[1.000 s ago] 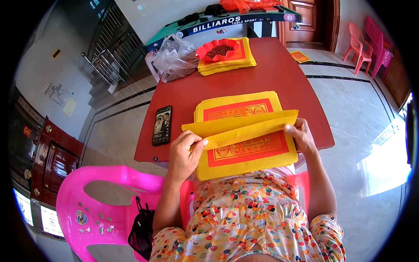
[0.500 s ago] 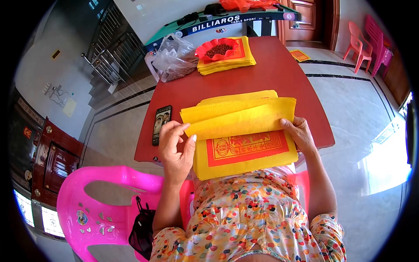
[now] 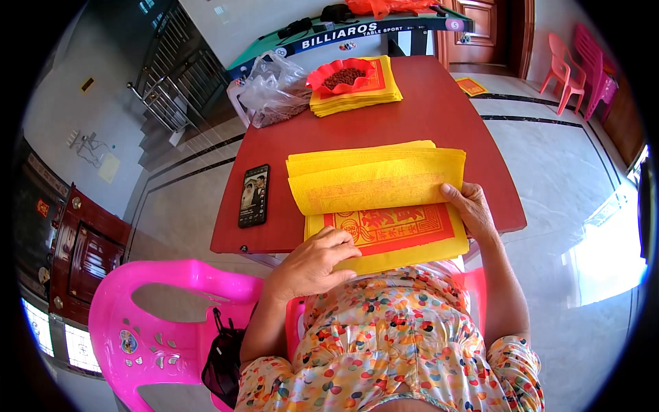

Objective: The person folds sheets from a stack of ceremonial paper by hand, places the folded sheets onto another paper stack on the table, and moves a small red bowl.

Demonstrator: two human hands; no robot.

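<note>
A stack of yellow paper sheets (image 3: 439,244) with red printed panels lies at the table's near edge, over my lap. Several upper sheets (image 3: 377,189) are turned back away from me, their plain yellow undersides showing. My right hand (image 3: 469,207) grips the right edge of these turned sheets, thumb on top. My left hand (image 3: 314,262) rests at the lower left corner of the stack, fingers loosely bent over the printed top sheet, thumb apart from them near the front edge. No sheet shows lifted in it.
On the red table (image 3: 453,110) lie a phone (image 3: 254,196), another yellow paper stack (image 3: 384,86) bearing a red scalloped dish (image 3: 319,81) of small brown pieces, and a clear plastic bag (image 3: 278,93). A pink chair (image 3: 171,275) stands at my left, a small billiards table (image 3: 357,36) behind.
My left hand has let go of the turned sheets' left edge and moved down and right onto the stack's corner. The turned sheets now lie slightly flatter; my right hand stays put.
</note>
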